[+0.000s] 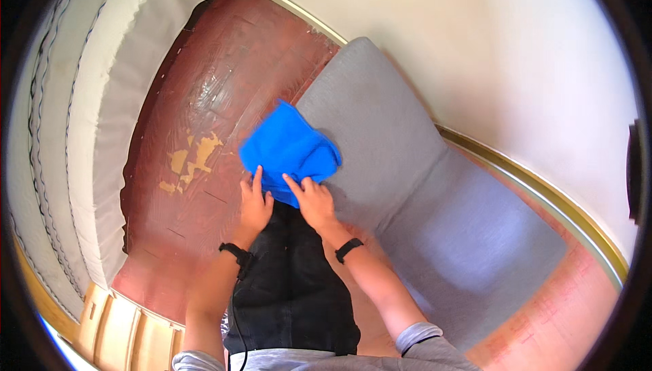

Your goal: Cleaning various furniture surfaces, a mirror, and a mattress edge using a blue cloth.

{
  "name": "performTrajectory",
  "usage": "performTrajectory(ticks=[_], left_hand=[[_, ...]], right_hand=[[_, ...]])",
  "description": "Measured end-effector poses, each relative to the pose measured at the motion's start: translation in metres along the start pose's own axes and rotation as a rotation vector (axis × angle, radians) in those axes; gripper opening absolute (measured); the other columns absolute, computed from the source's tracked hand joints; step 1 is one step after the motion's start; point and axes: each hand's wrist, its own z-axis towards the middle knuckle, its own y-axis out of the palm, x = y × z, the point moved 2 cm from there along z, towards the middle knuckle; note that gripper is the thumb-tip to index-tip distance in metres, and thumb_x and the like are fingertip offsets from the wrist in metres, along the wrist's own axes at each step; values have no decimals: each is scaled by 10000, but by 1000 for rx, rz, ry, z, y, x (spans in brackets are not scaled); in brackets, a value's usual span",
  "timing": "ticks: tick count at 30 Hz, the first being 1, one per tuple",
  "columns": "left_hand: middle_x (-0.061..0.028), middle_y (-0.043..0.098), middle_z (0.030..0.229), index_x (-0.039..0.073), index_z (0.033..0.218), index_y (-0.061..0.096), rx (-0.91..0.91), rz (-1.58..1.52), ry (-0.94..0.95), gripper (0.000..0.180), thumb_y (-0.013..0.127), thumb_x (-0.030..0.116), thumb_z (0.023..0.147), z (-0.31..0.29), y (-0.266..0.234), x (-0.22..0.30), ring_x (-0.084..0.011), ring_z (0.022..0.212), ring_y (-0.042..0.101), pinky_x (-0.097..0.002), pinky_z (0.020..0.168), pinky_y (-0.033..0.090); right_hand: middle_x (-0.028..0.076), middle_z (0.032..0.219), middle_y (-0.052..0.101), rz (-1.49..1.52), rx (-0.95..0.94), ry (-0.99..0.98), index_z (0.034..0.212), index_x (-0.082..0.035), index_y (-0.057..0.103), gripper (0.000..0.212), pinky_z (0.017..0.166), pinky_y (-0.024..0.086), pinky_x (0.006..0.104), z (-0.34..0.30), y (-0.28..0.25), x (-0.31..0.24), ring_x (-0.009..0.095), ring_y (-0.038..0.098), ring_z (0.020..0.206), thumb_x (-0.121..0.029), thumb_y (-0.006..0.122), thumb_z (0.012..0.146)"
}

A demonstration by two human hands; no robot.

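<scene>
A bright blue cloth (288,143) is spread just ahead of my hands, its left edge smeared by motion. It overlaps the near left side of a grey cushion (370,103); whether it rests there or hangs above, I cannot tell. My left hand (255,207) grips the cloth's near left part, index finger stretched along it. At the near right part, my right hand (314,202) grips it too, with the index finger over the fabric and the thumb hidden. A narrow end of the cloth hangs between both hands, above my black-clad legs (292,276).
The grey cushion folds across its middle and lies along a white wall (543,52). Under it is a reddish-brown floor (210,93) with worn yellowish patches (197,157). On the left hangs a white quilted fabric (112,99). Wooden slats (129,330) show at lower left.
</scene>
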Motion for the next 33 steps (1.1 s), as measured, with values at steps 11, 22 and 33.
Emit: performTrajectory(ticks=[11, 22, 33], left_hand=[[-101, 477, 1385, 57, 1353, 516, -334, -63, 339, 504, 617, 81, 860, 8, -16, 48, -318, 1231, 482, -436, 1004, 436], [-145, 601, 1145, 69, 1233, 585, -327, -108, 20, 321, 574, 135, 919, -86, -57, -13, -356, 1073, 583, -456, 899, 486], [-174, 628, 1091, 55, 1177, 620, -445, -156, -135, 272, 550, 156, 935, -203, -91, 10, -374, 1047, 600, -456, 887, 486]], right_hand=[[198, 1183, 549, -77, 294, 890, 1514, -283, 332, 652, 791, 518, 484, -53, -51, 201, 406, 580, 987, -94, 476, 907], [332, 1244, 523, 142, 326, 830, 1531, 4, 194, 750, 921, 466, 525, 37, -24, 100, 470, 567, 1072, -180, 510, 876], [115, 1003, 488, -119, -354, -165, 1421, -448, 452, 621, 735, 574, 443, -18, 3, 10, 319, 615, 915, -104, 502, 907]])
